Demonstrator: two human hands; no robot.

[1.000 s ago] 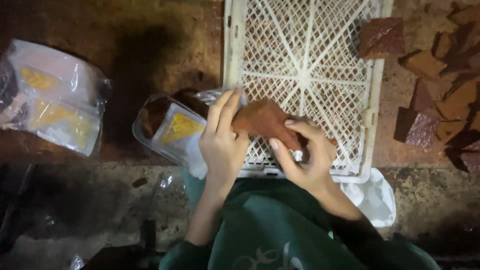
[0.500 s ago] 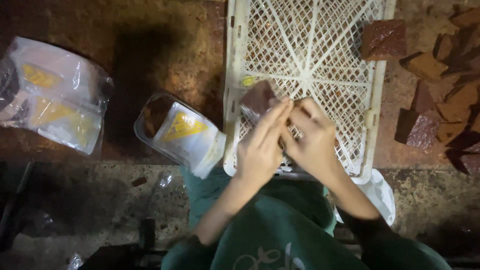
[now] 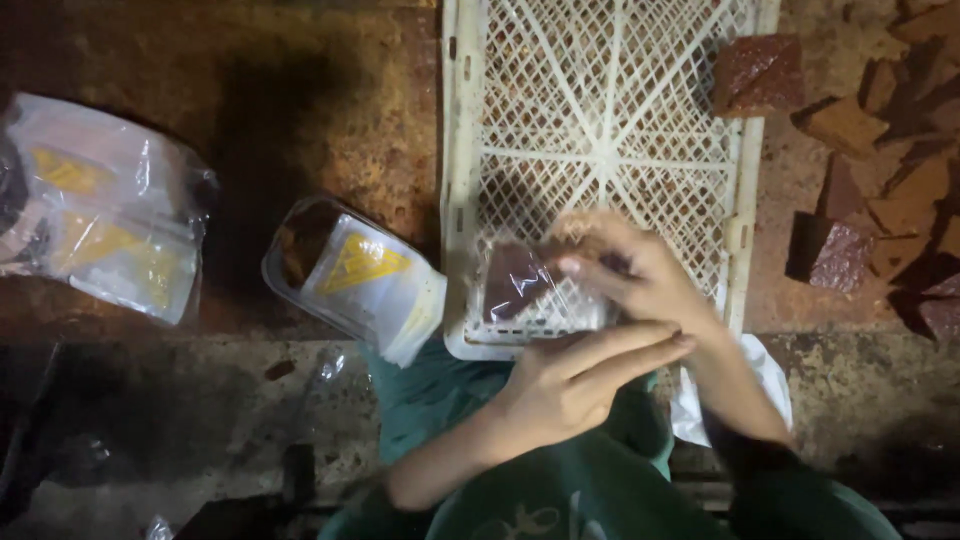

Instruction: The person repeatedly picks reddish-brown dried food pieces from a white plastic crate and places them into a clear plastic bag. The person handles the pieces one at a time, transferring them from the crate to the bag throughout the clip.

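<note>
Rusty brown work surface (image 3: 330,110), dim light, w/ a white lattice crate (image 3: 600,130) lying flat across the top middle. Loose brown blocks (image 3: 880,170) are heaped at the far right, 1 more sitting on the crate's right rim. At far left sits a stack of clear bags w/ yellow labels (image 3: 100,230); just left of the crate, an open clear bag w/ a block already inside (image 3: 350,270). Over the crate's near edge, the right hand (image 3: 640,275) curls its fingers round a dark brown block in clear film (image 3: 520,285), thumb and fingertips closed on its right end. Left hand (image 3: 570,375) lies flat just below, fingers straight and together, pressing the film's near edge; can't tell if it grips. To do this well, I'd judge: keep the block square, pull film taut, smooth from the middle out, no creases.
</note>
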